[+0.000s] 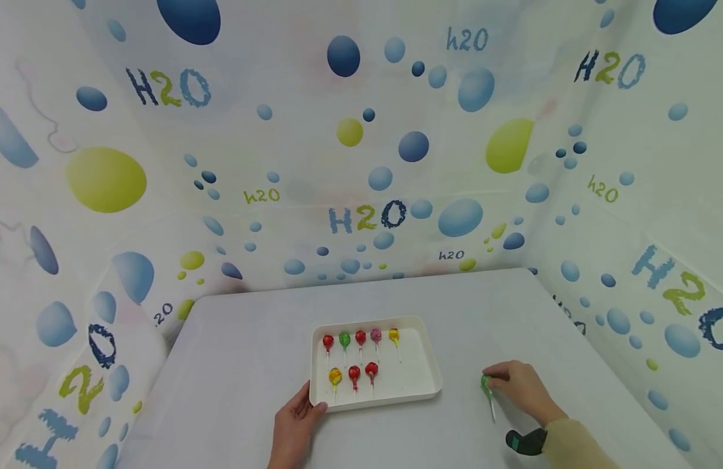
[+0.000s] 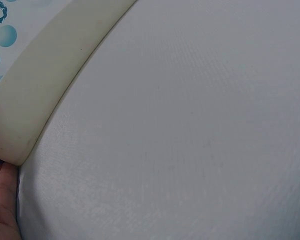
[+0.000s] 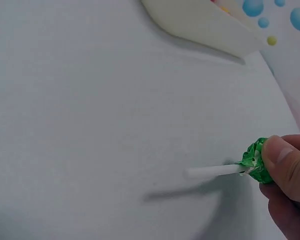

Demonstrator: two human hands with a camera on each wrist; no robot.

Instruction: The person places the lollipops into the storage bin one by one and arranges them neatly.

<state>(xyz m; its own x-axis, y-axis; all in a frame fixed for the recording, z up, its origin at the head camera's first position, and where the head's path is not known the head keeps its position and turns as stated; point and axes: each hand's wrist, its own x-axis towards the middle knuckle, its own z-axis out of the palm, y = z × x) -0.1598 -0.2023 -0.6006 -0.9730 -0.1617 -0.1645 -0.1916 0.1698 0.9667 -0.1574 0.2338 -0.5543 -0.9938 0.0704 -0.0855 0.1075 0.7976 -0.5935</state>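
A white tray [image 1: 405, 388] holds two rows of wrapped lollipops, among them a green lollipop [image 1: 344, 340], a purple lollipop [image 1: 376, 336] and a yellow lollipop [image 1: 393, 335]; several others are red. My left hand [image 1: 296, 423] grips the tray's near left corner, thumb on the rim. In the left wrist view the fingers [image 2: 5, 187] show below the tray's wall [image 2: 45, 75]. To the right of the tray, my right hand [image 1: 522, 389] pinches another green lollipop [image 3: 253, 161] by its wrapped head between thumb and finger. Its white stick points away from the hand, casting a shadow on the table.
The tray stands on a white table [image 1: 250, 352], with bare room in its right part beside the lower row. Behind and at both sides hang white curtains [image 1: 303, 150] printed with bubbles and H2O lettering. A black strap [image 1: 525, 442] sits at the right wrist.
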